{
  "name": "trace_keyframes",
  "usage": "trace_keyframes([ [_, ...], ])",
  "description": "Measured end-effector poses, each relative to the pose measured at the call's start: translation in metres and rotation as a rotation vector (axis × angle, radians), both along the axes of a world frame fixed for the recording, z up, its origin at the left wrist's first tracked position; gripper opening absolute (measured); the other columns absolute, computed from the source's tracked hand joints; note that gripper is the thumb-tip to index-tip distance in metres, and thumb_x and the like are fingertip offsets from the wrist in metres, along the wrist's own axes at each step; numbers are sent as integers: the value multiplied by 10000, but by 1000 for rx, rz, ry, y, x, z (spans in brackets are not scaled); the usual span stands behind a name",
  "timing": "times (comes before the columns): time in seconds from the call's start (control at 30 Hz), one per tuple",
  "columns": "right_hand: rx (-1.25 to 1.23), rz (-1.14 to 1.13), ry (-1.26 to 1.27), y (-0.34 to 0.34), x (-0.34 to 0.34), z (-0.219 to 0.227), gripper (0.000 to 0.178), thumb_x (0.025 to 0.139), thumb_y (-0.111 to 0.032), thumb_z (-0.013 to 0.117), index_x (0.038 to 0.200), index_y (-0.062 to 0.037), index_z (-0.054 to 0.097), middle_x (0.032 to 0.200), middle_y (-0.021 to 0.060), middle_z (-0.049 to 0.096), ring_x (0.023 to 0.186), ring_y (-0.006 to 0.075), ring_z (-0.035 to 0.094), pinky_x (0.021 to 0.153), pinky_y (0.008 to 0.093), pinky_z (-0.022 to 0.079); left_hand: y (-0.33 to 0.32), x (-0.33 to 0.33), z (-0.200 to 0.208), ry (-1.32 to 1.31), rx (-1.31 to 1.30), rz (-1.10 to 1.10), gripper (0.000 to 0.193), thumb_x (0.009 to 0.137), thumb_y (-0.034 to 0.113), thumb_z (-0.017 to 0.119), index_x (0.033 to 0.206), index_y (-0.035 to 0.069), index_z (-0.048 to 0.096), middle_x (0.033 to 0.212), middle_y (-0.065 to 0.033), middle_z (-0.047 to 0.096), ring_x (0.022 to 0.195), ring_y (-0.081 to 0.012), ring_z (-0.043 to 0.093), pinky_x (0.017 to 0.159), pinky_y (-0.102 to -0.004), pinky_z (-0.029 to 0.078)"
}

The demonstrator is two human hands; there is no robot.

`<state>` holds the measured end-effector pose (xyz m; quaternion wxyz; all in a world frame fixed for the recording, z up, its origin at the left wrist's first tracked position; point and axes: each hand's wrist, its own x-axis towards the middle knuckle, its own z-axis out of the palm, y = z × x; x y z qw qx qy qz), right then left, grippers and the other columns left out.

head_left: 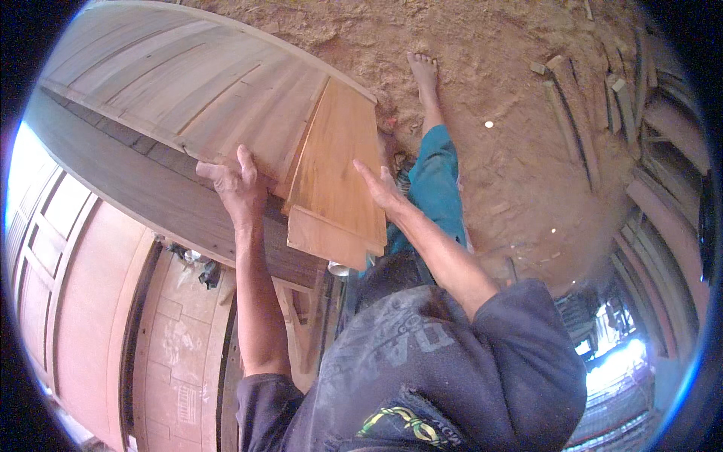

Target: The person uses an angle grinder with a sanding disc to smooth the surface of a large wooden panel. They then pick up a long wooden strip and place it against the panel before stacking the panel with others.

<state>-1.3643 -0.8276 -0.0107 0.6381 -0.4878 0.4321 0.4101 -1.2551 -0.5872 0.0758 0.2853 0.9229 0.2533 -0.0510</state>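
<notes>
A slatted wooden panel [196, 71] with a pale frame stretches from the upper left to the middle. At its near right end lies a smooth orange-brown board [339, 143], with a shorter paler wood piece [327, 235] at the board's near end. My left hand [242, 192] is at the panel's near edge, thumb and a finger spread apart; its other fingers are partly hidden. Along the board's right side my right hand [382, 190] rests its outstretched fingers on the surface, the thumb raised apart from them.
Beneath the panel is a dark wooden surface [151, 177]. Pinkish panelled woodwork [98, 279] stands at the left. My bare foot [424, 69] is on the brown dirt floor [520, 166]. Loose wood strips [572, 113] and stacked timber [670, 218] lie at the right.
</notes>
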Motion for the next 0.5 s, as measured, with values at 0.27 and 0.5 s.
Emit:
trace_keyframes([
  [0.27, 120, -180, -45, 17, -21, -58, 863, 942, -520, 710, 1459, 111, 427, 1389, 205, 593, 1216, 273, 626, 989, 387, 521, -13, 2, 8, -61, -152, 104, 534, 1020, 168, 639, 1398, -84, 358, 1303, -237, 562, 1174, -317, 555, 1081, -395, 396],
  [0.5, 137, -267, 130, 19, -11, -52, 616, 985, -339, 711, 1458, -22, 476, 1390, 137, 596, 1249, 256, 583, 1052, 408, 473, -20, -8, 29, 33, -240, 58, 566, 1090, 398, 500, 1405, -67, 431, 1351, -232, 574, 1313, -319, 503, 1132, -395, 362],
])
